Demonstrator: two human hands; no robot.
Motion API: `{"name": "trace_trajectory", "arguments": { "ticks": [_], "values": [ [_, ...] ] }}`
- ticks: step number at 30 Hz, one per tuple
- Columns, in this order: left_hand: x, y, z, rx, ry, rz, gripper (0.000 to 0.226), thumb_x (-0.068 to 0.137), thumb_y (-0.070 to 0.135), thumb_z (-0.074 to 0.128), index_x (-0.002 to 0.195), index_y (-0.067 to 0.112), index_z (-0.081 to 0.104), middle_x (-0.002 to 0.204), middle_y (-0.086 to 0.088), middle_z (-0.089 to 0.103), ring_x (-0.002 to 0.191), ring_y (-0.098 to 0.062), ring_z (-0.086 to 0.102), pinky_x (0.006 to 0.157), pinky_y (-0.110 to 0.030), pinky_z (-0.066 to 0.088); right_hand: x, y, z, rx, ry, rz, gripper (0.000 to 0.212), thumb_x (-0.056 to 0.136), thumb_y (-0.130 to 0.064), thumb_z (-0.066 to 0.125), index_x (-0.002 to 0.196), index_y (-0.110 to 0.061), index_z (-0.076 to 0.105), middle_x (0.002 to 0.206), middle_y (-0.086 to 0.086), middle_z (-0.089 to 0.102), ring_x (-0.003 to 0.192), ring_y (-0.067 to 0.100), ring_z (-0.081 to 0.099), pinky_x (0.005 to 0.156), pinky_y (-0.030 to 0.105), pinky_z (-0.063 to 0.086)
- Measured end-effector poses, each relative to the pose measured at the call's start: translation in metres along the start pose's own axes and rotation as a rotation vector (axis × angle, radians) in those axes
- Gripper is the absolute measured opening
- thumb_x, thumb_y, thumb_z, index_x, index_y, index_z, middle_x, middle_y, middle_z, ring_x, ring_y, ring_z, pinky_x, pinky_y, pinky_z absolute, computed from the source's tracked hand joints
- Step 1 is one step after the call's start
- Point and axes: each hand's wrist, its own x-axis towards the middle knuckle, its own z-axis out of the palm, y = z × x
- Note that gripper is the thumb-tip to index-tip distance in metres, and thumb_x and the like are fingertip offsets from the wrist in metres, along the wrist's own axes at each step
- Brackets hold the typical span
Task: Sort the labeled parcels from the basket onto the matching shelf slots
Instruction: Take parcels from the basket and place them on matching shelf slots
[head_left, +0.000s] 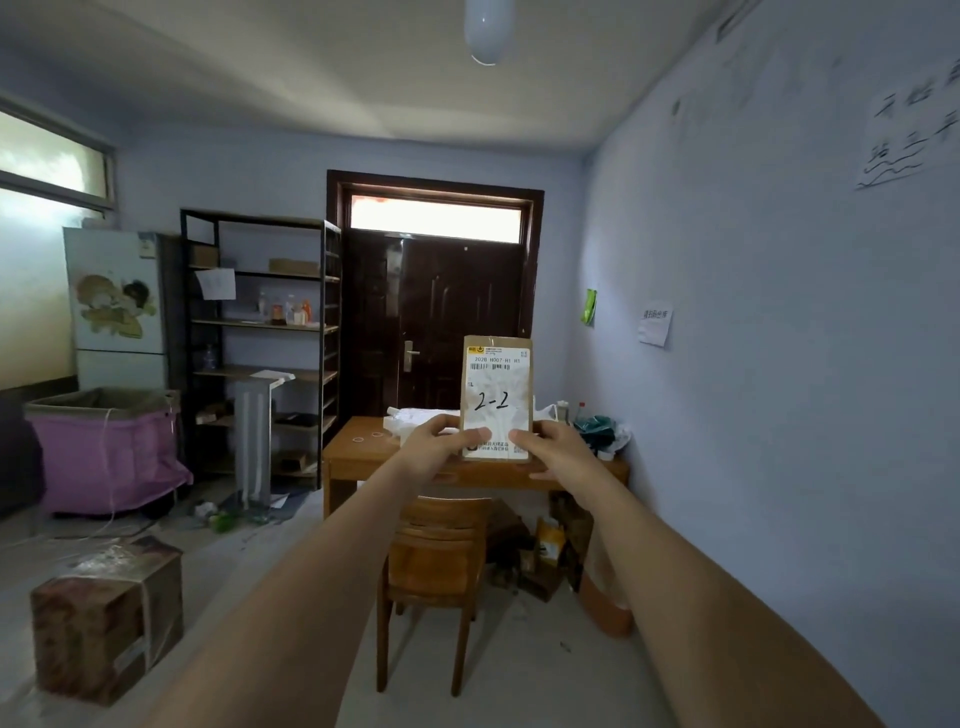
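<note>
We hold the parcel (497, 397) upright at arm's length in front of us, its label side facing the camera, with "2-2" handwritten large across the white label. It is a flat brown cardboard packet, and it hangs in the air above the wooden desk (363, 449), not resting on anything. So this one is out of the basket and being read, not yet delivered; it belongs, we judge, in a slot marked 2-2.

The shelf (262, 332) stands well apart to the left against the back wall, a dark metal frame with wooden boards. A couple of brown boxes sit on its upper boards (we cannot read any slot labels from here), so some sorting may already be done. The pink basket (104, 447) sits on the floor to the left of the shelf; its contents are hidden behind its rim, so we cannot tell how many parcels are left.

Our left hand (436, 441) pinches the parcel's lower left edge, thumb lying across the front. Our right hand (553, 441) grips the lower right edge the same way, fingers curled behind.
</note>
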Motion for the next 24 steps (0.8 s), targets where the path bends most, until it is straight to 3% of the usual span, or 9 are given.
{"name": "trace_trajectory", "arguments": {
  "ticks": [4,10,13,16,20,24],
  "values": [
    [-0.003,0.002,0.002,0.023,-0.022,0.003,0.044,0.079,0.037,0.072,0.116,0.022,0.054,0.115,-0.002,0.063,0.108,-0.023,0.06,0.094,-0.042,0.05,-0.007,-0.003,-0.004,-0.021,0.008,0.001,0.042,0.088,-0.037,0.062,0.124,-0.017,0.053,0.107,-0.003,0.066,0.092,0.013,0.066,0.086,0.032,0.053],
    [-0.02,0.007,0.028,-0.027,-0.08,0.026,0.042,0.083,0.028,0.07,0.118,0.019,0.05,0.109,-0.001,0.062,0.093,-0.015,0.062,0.07,-0.025,0.051,-0.034,-0.001,-0.02,-0.055,0.065,0.01,0.031,0.089,-0.035,0.06,0.117,-0.023,0.054,0.103,-0.007,0.065,0.092,0.01,0.063,0.086,0.032,0.053],
    [-0.025,0.005,0.056,-0.045,-0.163,0.033,0.039,0.082,0.025,0.07,0.116,0.019,0.051,0.105,-0.001,0.065,0.093,-0.018,0.065,0.077,-0.031,0.054,-0.057,0.011,-0.039,-0.06,0.121,0.036,0.034,0.089,-0.033,0.061,0.12,-0.02,0.056,0.107,-0.005,0.067,0.094,0.012,0.065,0.083,0.031,0.054],
    [-0.027,-0.004,0.101,-0.052,-0.253,0.044,0.034,0.081,0.023,0.071,0.112,0.017,0.057,0.107,-0.006,0.068,0.094,-0.023,0.067,0.084,-0.037,0.054,-0.094,0.031,-0.07,0.018,0.25,0.096,0.029,0.089,-0.024,0.062,0.116,-0.014,0.061,0.095,-0.008,0.072,0.08,0.007,0.069,0.067,0.023,0.056],
    [-0.039,-0.011,0.182,-0.12,-0.415,0.062,0.036,0.08,0.015,0.073,0.111,0.006,0.058,0.102,-0.009,0.071,0.086,-0.021,0.07,0.065,-0.027,0.055,-0.158,0.053,-0.121,-0.072,0.436,0.181,0.027,0.089,-0.022,0.063,0.111,-0.007,0.062,0.098,0.007,0.07,0.064,0.004,0.064,0.058,0.015,0.049],
    [-0.071,-0.003,0.252,-0.126,-0.633,0.08,0.046,0.069,0.03,0.082,0.105,0.012,0.059,0.097,-0.01,0.07,0.085,-0.023,0.067,0.073,-0.033,0.051,-0.235,0.055,-0.158,-0.111,0.639,0.263,0.035,0.089,-0.028,0.062,0.118,-0.009,0.059,0.095,0.005,0.068,0.069,0.013,0.064,0.062,0.02,0.048]
  ]
}}
